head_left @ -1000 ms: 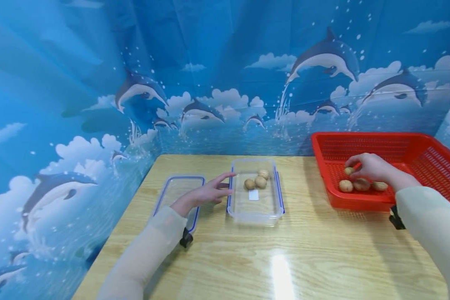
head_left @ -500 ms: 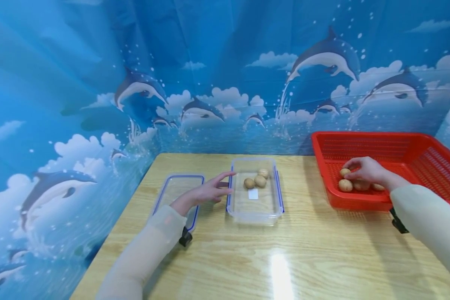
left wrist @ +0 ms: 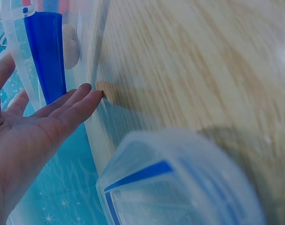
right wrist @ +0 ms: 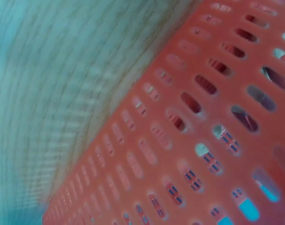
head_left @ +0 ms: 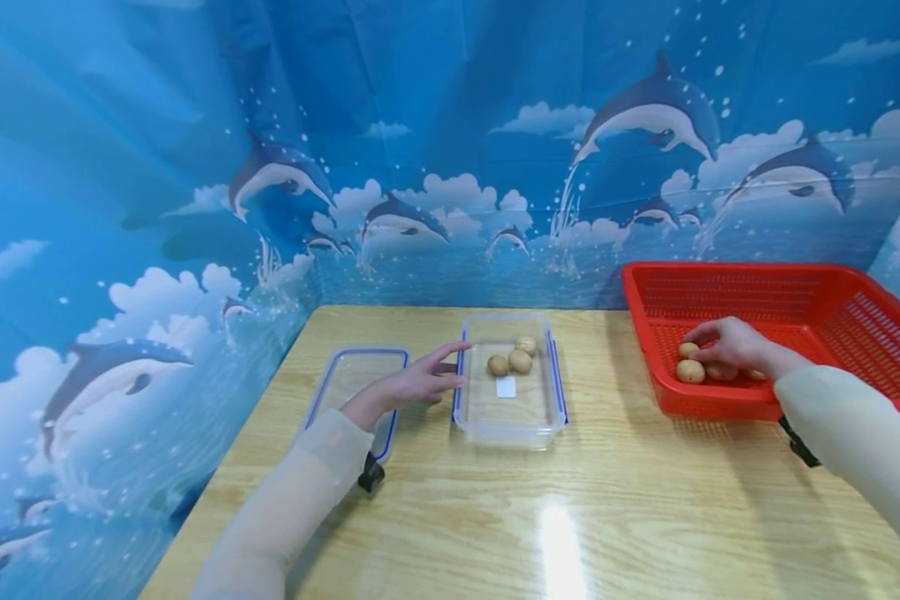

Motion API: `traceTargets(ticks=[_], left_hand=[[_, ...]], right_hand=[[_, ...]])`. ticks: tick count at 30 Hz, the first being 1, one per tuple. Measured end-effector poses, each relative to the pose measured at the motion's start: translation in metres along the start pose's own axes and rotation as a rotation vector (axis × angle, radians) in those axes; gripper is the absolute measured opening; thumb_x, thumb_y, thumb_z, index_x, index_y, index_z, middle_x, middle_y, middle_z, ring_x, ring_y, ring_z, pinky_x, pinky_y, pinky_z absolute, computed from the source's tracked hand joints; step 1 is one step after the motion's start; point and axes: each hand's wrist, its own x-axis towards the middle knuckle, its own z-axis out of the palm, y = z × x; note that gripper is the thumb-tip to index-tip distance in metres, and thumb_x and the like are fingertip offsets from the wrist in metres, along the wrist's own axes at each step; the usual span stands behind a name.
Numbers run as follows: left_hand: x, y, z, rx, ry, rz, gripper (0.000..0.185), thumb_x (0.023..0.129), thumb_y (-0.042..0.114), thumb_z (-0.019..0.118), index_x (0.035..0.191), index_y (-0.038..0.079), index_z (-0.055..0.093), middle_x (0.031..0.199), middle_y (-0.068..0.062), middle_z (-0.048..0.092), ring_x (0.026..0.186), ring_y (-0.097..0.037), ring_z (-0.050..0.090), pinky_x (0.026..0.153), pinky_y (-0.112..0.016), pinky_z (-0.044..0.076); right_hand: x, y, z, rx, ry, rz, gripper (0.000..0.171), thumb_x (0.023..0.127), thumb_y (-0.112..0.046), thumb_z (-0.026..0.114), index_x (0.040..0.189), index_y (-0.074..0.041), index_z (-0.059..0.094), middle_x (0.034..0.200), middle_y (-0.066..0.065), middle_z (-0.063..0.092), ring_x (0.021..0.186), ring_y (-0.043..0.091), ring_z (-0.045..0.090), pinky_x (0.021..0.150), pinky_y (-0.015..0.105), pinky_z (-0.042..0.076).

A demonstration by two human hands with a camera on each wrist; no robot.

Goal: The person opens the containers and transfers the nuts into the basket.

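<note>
Red basket, right side of the bench: your right hand pinches a small tan potato inside; your left hand, fingers apart, stands at the clear box's left side.

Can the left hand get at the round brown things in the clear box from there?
Probably yes: the left hand is right beside the clear box, whose top looks open, with the blue-rimmed lid lying apart. Only the box's side seems in the way; reaching over it should get to the round brown things.
</note>
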Motion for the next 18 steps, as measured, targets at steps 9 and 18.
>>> traceTargets(ticks=[9, 18], left_hand=[[-0.001, 0.001, 0.000, -0.016, 0.007, -0.017, 0.064, 0.100, 0.021, 0.056, 0.154, 0.030, 0.023, 0.154, -0.019, 0.026, 0.108, -0.023, 0.052, 0.065, -0.032, 0.040], [-0.001, -0.001, -0.001, -0.011, 0.006, -0.013, 0.063, 0.101, 0.019, 0.054, 0.155, 0.029, 0.022, 0.155, -0.019, 0.025, 0.110, -0.020, 0.051, 0.067, -0.032, 0.042]], right_hand=[[-0.002, -0.001, -0.005, -0.114, 0.109, -0.043, 0.051, 0.091, -0.019, 0.069, 0.128, 0.012, 0.052, 0.121, 0.034, 0.053, 0.097, 0.039, 0.052, 0.074, 0.044, 0.052], [-0.010, -0.018, -0.016, -0.099, 0.197, -0.056, 0.059, 0.093, -0.028, 0.068, 0.135, 0.007, 0.048, 0.133, 0.036, 0.046, 0.119, 0.052, 0.040, 0.091, 0.062, 0.040]])
